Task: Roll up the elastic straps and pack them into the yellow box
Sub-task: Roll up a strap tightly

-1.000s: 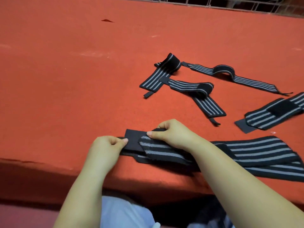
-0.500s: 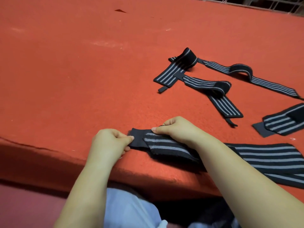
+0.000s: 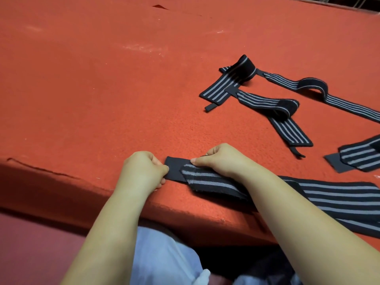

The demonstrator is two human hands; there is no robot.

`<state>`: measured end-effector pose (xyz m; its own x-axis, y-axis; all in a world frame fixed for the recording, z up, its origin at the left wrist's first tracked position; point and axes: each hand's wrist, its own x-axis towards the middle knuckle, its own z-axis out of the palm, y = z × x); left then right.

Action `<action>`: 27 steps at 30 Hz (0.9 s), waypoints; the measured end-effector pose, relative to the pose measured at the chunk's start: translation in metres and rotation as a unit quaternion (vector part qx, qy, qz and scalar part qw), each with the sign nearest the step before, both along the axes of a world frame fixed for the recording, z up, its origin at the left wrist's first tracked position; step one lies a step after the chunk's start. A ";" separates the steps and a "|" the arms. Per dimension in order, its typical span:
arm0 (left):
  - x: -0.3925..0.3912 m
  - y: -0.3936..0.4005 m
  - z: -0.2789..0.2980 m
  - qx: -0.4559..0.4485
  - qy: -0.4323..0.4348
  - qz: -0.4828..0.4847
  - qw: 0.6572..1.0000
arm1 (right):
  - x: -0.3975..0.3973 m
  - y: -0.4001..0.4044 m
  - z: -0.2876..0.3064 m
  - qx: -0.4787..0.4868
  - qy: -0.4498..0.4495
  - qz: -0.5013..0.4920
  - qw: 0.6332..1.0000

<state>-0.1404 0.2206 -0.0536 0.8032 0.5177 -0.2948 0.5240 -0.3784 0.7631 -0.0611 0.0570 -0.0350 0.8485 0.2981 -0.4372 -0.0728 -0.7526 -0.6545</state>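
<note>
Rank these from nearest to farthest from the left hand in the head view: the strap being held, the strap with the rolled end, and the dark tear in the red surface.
1. Held strap: pinched by the left hand, near edge.
2. Strap with the rolled end: farther back, to the right.
3. Dark tear: far edge of the red surface, top of the view.

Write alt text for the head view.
Two hands, left hand and right hand, pinch the plain end of a striped black strap at the red table edge; more straps lie beyond.
</note>
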 end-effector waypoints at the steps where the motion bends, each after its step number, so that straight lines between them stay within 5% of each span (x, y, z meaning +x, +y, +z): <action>1: 0.000 -0.001 0.002 0.046 0.006 -0.010 0.999 | 0.001 0.001 0.000 -0.006 -0.002 0.005 1.000; 4: -0.002 -0.008 0.011 0.182 -0.024 -0.026 0.983 | 0.002 0.003 -0.001 -0.013 -0.010 0.013 1.000; 7: 0.001 -0.027 0.016 0.188 -0.091 -0.083 0.974 | 0.002 0.005 -0.002 -0.018 -0.025 0.030 0.999; 12: 0.015 -0.038 0.003 0.220 0.021 -0.187 0.957 | 0.005 -0.008 0.012 -0.037 -0.009 0.094 0.995; 18: 0.025 -0.038 -0.002 0.261 0.078 -0.205 0.940 | 0.015 -0.071 0.042 -0.221 -0.019 0.189 0.957; 22: 0.028 -0.036 -0.002 0.263 0.084 -0.192 0.942 | 0.018 -0.122 0.040 -0.278 -0.044 0.148 0.948; 27: 0.036 -0.035 0.003 0.282 0.126 -0.200 0.930 | 0.005 -0.154 0.015 -0.229 -0.101 0.074 0.965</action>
